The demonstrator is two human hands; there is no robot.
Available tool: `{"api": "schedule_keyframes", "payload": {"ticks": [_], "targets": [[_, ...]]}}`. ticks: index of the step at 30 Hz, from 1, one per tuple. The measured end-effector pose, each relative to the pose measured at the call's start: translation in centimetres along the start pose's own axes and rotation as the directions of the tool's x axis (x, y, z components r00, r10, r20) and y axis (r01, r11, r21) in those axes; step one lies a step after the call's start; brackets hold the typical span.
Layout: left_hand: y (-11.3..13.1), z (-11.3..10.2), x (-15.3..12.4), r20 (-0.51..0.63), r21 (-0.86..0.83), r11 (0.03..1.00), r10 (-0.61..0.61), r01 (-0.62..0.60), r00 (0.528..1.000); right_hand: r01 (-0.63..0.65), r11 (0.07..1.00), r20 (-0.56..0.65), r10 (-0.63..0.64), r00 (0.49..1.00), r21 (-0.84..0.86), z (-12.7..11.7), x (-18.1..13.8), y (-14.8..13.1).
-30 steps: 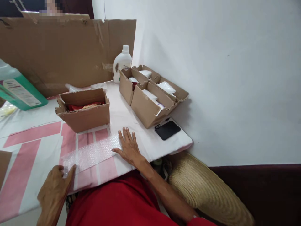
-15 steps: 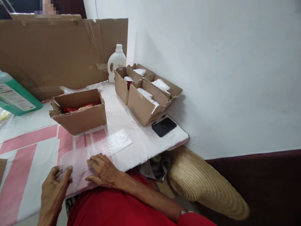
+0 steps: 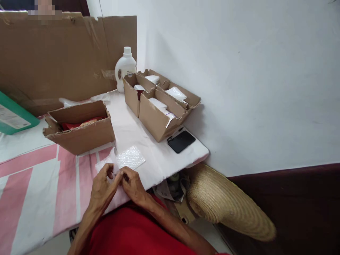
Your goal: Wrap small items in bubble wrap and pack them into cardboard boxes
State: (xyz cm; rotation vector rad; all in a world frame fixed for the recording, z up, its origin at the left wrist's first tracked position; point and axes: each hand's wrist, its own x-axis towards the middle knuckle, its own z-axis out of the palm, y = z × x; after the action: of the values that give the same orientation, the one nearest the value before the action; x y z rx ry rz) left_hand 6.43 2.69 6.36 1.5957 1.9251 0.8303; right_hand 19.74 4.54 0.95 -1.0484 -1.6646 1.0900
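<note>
A strip of clear bubble wrap [image 3: 132, 157] lies on the cloth-covered table near its front edge, its near end lifted and bunched between my hands. My left hand [image 3: 106, 184] pinches the raised film, thumb pointing toward the right hand. Close against it, my right hand [image 3: 132, 184] has its fingers curled and pinched on the same wrap. The fingertips of both hands nearly meet. Just behind them stands an open cardboard box [image 3: 82, 131] with red packets inside.
Joined cardboard boxes [image 3: 162, 120] hold white bubble-wrapped items at the back right. Near them are a black phone [image 3: 181, 141] and a white jug [image 3: 125, 69]. A green container [image 3: 14, 115] stands left, a cardboard panel [image 3: 61, 60] behind. A straw hat [image 3: 225, 202] hangs below the table edge.
My left hand has moved right, up to my right hand. The near part of the bubble wrap, flat before, is now gathered up. My view has shifted slightly.
</note>
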Motion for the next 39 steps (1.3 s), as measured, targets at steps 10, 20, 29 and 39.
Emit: {"api": "schedule_keyframes", "payload": {"ticks": [10,20,29,39], "targets": [[-2.6,-0.1,-1.1,-0.168,0.186,0.925,0.362,-0.332,0.917,-0.258,0.965,-0.066,0.255,0.965,-0.038,-2.5,1.0,0.7],[-6.8,2.6,-1.7,-0.035,0.485,0.652,0.681,-0.583,0.731,-0.266,0.863,-0.141,0.227,0.964,-0.429,-3.4,1.8,1.1],[-7.4,3.5,-2.1,0.026,0.540,0.617,0.668,-0.573,0.744,-0.326,0.624,-0.128,0.341,0.931,-0.710,-3.9,2.0,-0.3],[-9.6,4.1,-2.2,0.098,0.553,0.562,0.689,-0.615,0.718,0.136,0.628,0.183,0.011,0.983,-0.767,-2.2,1.6,-2.5]]}}
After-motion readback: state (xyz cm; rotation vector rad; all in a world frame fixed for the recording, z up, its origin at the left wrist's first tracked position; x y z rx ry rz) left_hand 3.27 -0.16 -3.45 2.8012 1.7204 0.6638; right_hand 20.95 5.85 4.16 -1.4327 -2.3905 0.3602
